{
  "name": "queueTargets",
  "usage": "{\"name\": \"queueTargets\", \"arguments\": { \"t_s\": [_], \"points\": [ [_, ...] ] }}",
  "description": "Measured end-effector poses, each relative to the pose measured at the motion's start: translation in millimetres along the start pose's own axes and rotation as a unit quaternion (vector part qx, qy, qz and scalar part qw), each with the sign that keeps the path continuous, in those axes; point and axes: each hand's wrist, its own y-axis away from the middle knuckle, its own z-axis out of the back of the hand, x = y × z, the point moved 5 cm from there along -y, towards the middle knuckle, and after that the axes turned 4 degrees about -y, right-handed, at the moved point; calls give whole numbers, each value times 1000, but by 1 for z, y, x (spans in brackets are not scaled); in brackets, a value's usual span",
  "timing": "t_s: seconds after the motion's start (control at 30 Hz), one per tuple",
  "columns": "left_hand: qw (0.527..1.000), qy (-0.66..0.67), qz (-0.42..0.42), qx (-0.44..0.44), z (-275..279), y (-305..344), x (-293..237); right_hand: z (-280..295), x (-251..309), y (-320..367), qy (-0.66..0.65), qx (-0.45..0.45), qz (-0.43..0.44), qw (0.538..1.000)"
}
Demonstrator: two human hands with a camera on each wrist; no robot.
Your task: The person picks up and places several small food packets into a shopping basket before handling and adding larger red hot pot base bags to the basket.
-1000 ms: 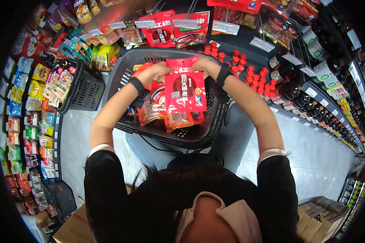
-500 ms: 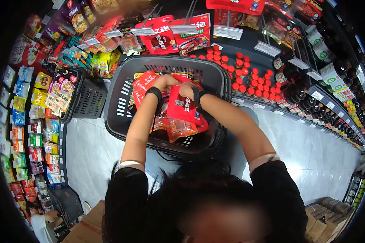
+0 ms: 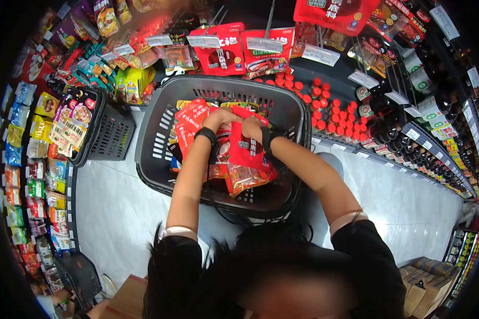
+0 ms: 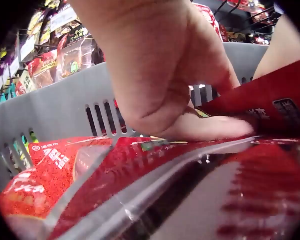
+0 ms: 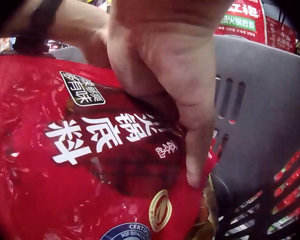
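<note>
Both hands are inside a dark grey shopping basket (image 3: 162, 87). My right hand (image 3: 252, 127) grips a red hot pot base packet (image 3: 246, 151) near its upper edge; in the right wrist view one finger (image 5: 194, 150) lies along the packet's side, and the other fingertips are hidden. Beside it, my left hand (image 3: 223, 117) pinches the edge of a red packet with a clear window (image 4: 135, 195). Its thumb (image 4: 215, 128) lies along that edge under the other packet's flap, with fingers on the far side. More red packets (image 3: 189, 119) lie beneath and to the left.
Hanging red packets (image 3: 218, 53) and red-capped bottles (image 3: 335, 119) stand beyond the basket. Dark bottles (image 3: 378, 125) line the right shelf. A smaller basket (image 3: 112, 138) holding packets is at left, near a packet rack (image 3: 34, 186). Cardboard boxes (image 3: 426, 287) stand at lower right; another person's arm shows lower left.
The red packet, held up over the basket a second ago, has come down into it between both hands. The hands moved closer together, and the packet now tilts and folds against the others.
</note>
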Motion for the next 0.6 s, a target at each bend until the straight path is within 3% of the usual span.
{"name": "queueTargets", "arguments": {
  "t_s": [0.1,0.17,0.2,0.3,0.33,0.43,0.47,0.57,0.6],
  "points": [
    [1000,11,-12,-10,1,-36,25,-34,-7,-39,54,-16,-4,998],
    [994,98,-38,-28,7,11,1,-19,-1,-17,31,-8,76,997],
    [989,146,-19,21,3,7,5,-12,4,-7,20,-3,120,993],
    [990,135,-4,25,7,9,3,-9,3,-4,6,0,38,999],
    [994,104,7,-12,8,4,6,2,4,9,-55,-26,0,998],
    [992,122,11,7,9,-12,19,0,5,6,-54,-34,18,998],
    [997,76,31,-4,10,-16,21,-1,5,2,-46,-11,-15,999],
    [998,-24,35,-49,16,-9,17,5,9,6,-51,-20,51,997],
    [995,24,89,-36,13,1,17,9,10,7,-36,41,80,995]
  ]
}}
